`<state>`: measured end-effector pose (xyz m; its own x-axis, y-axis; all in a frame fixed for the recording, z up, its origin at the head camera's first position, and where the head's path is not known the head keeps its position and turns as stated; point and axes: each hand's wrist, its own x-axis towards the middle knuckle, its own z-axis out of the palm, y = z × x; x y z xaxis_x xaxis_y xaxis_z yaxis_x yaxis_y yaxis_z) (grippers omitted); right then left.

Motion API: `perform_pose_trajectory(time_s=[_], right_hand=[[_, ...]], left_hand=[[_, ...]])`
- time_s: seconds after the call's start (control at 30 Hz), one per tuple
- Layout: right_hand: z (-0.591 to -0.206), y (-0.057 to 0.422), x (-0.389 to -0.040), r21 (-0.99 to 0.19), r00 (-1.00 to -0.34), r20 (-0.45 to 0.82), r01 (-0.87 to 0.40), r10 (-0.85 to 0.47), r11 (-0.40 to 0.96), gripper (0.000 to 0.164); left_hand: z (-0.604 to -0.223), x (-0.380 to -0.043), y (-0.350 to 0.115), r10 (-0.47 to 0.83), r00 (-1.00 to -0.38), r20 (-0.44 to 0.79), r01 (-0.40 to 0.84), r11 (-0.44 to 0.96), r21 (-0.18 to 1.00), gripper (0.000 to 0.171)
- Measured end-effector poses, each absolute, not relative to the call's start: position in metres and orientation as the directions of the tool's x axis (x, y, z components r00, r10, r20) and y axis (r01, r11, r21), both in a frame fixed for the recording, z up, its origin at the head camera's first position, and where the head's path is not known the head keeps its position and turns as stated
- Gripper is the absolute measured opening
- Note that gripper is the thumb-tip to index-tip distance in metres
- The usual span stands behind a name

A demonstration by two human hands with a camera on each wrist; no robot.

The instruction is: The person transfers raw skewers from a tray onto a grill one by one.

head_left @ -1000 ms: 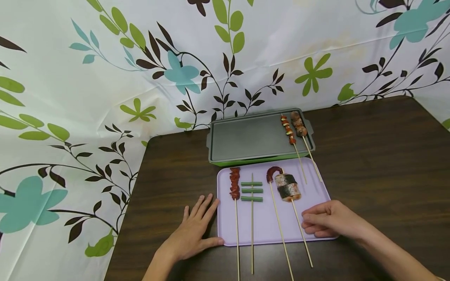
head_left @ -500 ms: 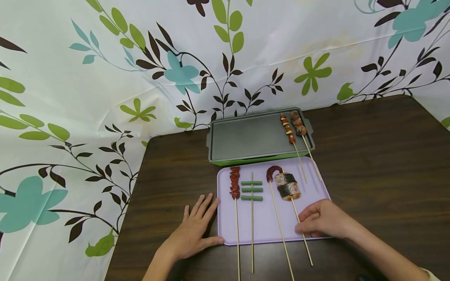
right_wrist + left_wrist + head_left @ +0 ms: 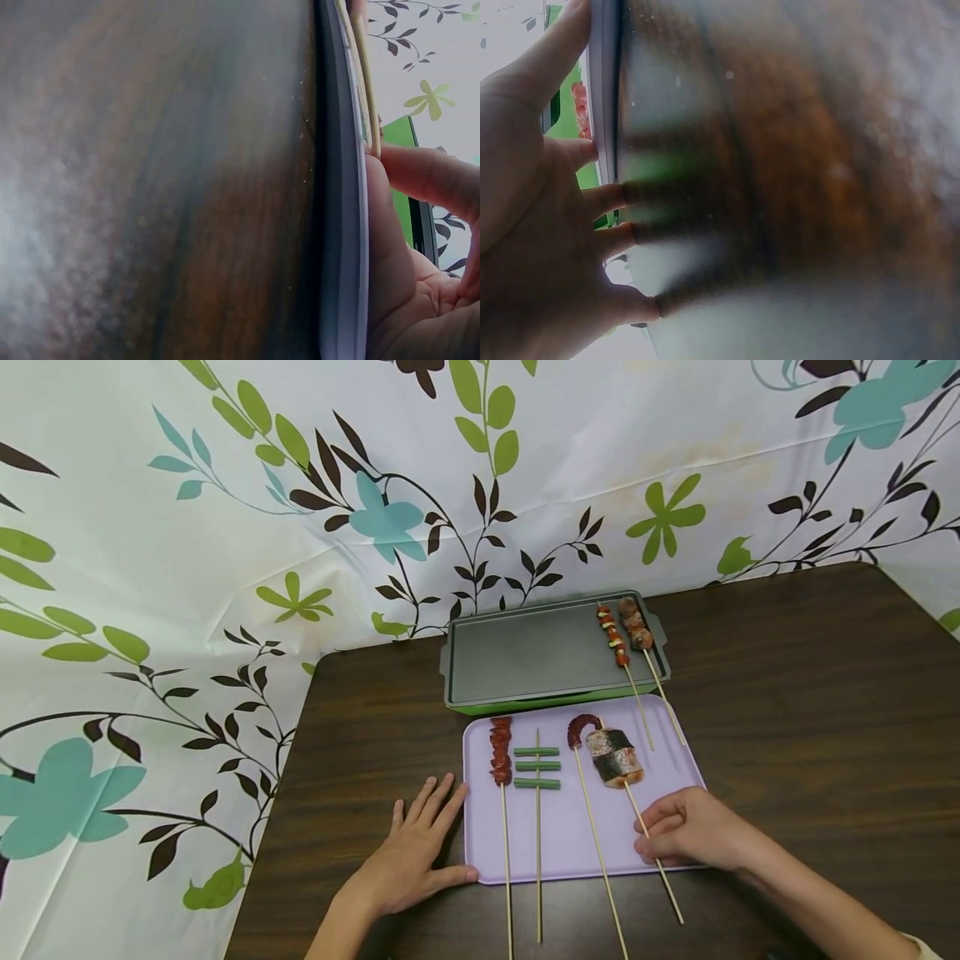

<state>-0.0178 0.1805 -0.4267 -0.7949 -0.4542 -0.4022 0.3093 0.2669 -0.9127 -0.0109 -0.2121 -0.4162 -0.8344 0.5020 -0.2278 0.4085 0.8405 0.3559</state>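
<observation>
On the lilac tray lie several skewers. My right hand, at the tray's front right, pinches the stick of the skewer with a dark-banded, seaweed-like wrapped piece. In the right wrist view, thumb and finger meet at the stick. Left of it lies a skewer with a curled dark red tentacle. Farther left are a skewer of green stalk pieces and one of red chunks. My left hand rests flat on the table, fingers spread, with fingertip and thumb at the tray's left edge.
Behind the tray stands a grey griddle with a green base. Two more skewers, one with small colourful pieces and one with brown meat chunks, lie on its right end, sticks reaching over the tray. A patterned cloth hangs behind the dark table.
My right hand has moved left onto the stick of the wrapped skewer and now pinches it. The stick's lower end has swung right. My left hand stays put.
</observation>
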Motion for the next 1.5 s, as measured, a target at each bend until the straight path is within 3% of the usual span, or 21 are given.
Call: perform_pose_trajectory(time_s=[0.17, 0.47, 1.1, 1.3, 1.5], right_hand=[[-0.426, 0.185, -0.016, -0.901, -0.778, -0.433, 0.390, -0.454, 0.191, 0.035], [-0.423, 0.196, -0.009, -0.904, -0.780, -0.422, 0.400, -0.462, 0.151, 0.045], [-0.405, 0.216, 0.010, -0.920, -0.711, -0.253, 0.386, -0.656, -0.062, 0.040], [-0.385, 0.210, -0.001, -0.934, -0.701, -0.177, 0.341, -0.691, -0.106, 0.037], [-0.359, 0.200, -0.033, -0.955, -0.751, -0.201, 0.293, -0.629, -0.045, 0.037]], left_hand=[[-0.416, -0.010, -0.213, 0.504, -0.835, -0.221, 0.410, 0.838, 0.360, 0.098], [-0.418, -0.010, -0.213, 0.501, -0.839, -0.213, 0.409, 0.838, 0.361, 0.097], [-0.418, -0.011, -0.215, 0.510, -0.839, -0.191, 0.425, 0.832, 0.356, 0.096], [-0.417, -0.011, -0.214, 0.506, -0.840, -0.197, 0.421, 0.835, 0.353, 0.096], [-0.417, -0.010, -0.213, 0.502, -0.837, -0.216, 0.408, 0.837, 0.365, 0.096]])
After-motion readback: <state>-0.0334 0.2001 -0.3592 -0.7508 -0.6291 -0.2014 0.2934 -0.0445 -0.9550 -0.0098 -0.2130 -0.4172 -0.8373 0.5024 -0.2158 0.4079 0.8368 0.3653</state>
